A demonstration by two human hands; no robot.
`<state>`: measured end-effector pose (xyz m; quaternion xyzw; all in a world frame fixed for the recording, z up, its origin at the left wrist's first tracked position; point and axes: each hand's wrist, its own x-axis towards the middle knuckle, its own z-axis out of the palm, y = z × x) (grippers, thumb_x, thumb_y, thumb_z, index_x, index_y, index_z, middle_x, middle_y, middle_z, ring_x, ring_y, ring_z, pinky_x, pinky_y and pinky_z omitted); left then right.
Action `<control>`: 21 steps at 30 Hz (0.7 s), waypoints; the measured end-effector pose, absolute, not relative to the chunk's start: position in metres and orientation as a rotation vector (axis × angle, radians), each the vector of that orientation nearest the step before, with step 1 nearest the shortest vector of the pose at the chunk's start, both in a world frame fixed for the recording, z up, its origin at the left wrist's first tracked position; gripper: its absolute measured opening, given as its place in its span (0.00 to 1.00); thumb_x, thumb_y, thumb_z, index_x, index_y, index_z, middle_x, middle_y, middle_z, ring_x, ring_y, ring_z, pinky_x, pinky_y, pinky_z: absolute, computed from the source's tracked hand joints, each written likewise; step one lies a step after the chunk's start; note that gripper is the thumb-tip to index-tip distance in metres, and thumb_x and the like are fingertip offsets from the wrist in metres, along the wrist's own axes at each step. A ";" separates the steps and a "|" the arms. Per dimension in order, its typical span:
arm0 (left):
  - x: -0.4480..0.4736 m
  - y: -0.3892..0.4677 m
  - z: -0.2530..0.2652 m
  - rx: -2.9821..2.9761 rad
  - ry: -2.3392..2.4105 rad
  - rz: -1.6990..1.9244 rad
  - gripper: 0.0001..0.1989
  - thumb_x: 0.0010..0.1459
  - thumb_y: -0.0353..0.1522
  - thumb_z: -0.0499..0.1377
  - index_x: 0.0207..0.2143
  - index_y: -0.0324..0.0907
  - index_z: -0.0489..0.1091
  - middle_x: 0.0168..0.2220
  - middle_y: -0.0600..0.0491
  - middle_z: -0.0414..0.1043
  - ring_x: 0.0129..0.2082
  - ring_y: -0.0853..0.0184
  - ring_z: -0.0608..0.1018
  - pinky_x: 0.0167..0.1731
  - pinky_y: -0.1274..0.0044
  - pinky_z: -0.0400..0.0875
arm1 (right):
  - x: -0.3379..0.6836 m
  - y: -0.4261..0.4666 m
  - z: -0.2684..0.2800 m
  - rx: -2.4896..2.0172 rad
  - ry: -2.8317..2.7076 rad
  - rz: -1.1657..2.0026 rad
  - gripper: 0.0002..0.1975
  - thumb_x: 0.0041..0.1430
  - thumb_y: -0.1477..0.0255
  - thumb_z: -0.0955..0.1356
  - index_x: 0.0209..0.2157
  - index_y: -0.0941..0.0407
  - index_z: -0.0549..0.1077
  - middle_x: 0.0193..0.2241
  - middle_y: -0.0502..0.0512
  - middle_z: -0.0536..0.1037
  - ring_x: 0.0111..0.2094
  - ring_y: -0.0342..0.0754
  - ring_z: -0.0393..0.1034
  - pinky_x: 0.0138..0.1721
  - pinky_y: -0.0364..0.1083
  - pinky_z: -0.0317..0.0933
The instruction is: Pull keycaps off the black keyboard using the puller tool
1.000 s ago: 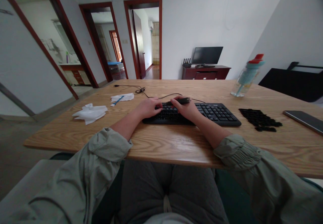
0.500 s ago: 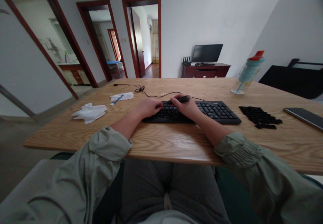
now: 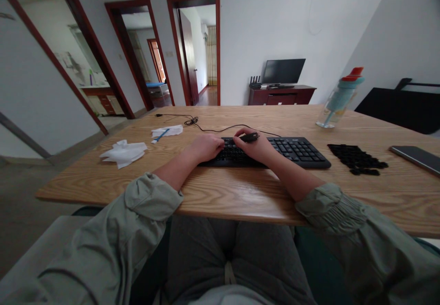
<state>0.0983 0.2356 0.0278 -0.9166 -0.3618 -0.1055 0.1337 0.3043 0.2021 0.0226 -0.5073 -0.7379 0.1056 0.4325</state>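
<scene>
While both hands rest on keyboard (image 3: pixel 295 151):
R hand (image 3: pixel 256 148) grips small black tool (image 3: pixel 249 136); L hand (image 3: pixel 206 147) lies loose on keys, holding nothing.

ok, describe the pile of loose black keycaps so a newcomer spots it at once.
Start at the wooden table and find the black keyboard. Just to its right, short of the phone, lies the pile of keycaps: small loose black squares, the only scattered heap there.

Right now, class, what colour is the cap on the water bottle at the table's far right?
The water bottle has a red-orange cap over a teal lid; head view.
</scene>
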 end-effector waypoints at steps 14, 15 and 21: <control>0.105 0.233 0.031 -2.720 -1.031 -0.279 0.13 0.63 0.33 0.53 0.36 0.43 0.78 0.38 0.50 0.79 0.38 0.65 0.78 0.39 0.75 0.68 | 0.322 0.198 0.043 -1.409 -1.865 0.780 0.13 0.56 0.61 0.71 0.39 0.55 0.75 0.27 0.51 0.78 0.20 0.41 0.67 0.20 0.40 0.56; 0.105 0.232 0.031 -2.720 -1.037 -0.285 0.13 0.63 0.33 0.53 0.36 0.43 0.78 0.38 0.50 0.79 0.38 0.65 0.78 0.39 0.75 0.68 | 0.323 0.199 0.043 -1.391 -1.858 0.811 0.14 0.55 0.62 0.71 0.39 0.55 0.75 0.27 0.51 0.78 0.21 0.40 0.67 0.20 0.40 0.57; 0.105 0.234 0.029 -2.732 -1.132 -0.373 0.10 0.62 0.35 0.55 0.34 0.44 0.76 0.36 0.50 0.78 0.36 0.64 0.77 0.36 0.75 0.66 | 0.324 0.208 0.043 -1.267 -1.835 0.864 0.13 0.52 0.65 0.73 0.40 0.55 0.78 0.24 0.50 0.77 0.20 0.41 0.65 0.21 0.42 0.59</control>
